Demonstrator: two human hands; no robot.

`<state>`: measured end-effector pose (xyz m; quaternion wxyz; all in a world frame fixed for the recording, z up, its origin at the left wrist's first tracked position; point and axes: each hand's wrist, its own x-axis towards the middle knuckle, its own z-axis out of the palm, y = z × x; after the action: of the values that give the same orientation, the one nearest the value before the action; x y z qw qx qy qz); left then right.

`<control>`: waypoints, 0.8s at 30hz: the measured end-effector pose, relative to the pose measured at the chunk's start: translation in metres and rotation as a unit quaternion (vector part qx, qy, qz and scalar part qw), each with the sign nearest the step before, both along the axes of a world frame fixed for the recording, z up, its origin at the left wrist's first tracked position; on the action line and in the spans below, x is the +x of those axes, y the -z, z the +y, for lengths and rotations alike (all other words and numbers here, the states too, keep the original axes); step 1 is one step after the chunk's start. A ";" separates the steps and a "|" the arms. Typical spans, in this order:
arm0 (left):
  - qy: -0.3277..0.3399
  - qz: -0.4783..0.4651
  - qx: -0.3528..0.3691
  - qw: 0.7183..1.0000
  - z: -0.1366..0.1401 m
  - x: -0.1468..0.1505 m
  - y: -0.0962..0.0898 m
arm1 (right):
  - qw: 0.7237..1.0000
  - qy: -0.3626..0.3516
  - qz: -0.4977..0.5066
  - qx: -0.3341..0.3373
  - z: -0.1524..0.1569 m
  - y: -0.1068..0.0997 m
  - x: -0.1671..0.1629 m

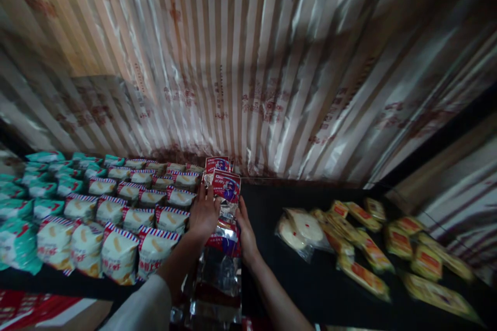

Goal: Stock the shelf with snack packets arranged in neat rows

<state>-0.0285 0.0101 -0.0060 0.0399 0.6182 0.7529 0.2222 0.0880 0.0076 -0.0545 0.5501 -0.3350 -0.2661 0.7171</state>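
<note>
My left hand [204,213] lies along the left side of a red and blue snack packet [225,185], fingers pointing away from me. On the packet's other side my right hand [245,230] presses its edge, so the packet is gripped between both hands. Directly behind it stands a similar red packet [218,163], partly covered. Below the hands is another red and blue packet [225,238]. Nearer to me lie shiny silver foil packs [217,279]; the dim light blurs their details. My thumbs show only in part.
White snack bags with striped tops [118,253] stand in rows on the left, with green bags [19,240] beyond them. On the black table [267,269], to the right, lie round white packaged cakes [305,227] and scattered yellow packets [365,276]. A striped plastic sheet [248,62] hangs behind.
</note>
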 end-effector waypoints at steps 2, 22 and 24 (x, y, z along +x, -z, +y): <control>0.018 0.035 0.034 0.999 -0.001 0.001 0.000 | 1.000 0.002 -0.008 0.001 -0.001 -0.003 -0.001; 0.041 0.003 0.070 0.997 -0.010 0.007 0.006 | 0.996 0.020 -0.075 0.046 0.004 0.005 -0.004; 0.057 0.029 0.101 0.993 -0.021 0.011 0.008 | 0.996 0.014 -0.075 0.045 0.004 0.005 -0.004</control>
<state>-0.0172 -0.0106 -0.0140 -0.0317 0.6672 0.6908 0.2769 0.0842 0.0121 -0.0593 0.5529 -0.3667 -0.3343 0.6694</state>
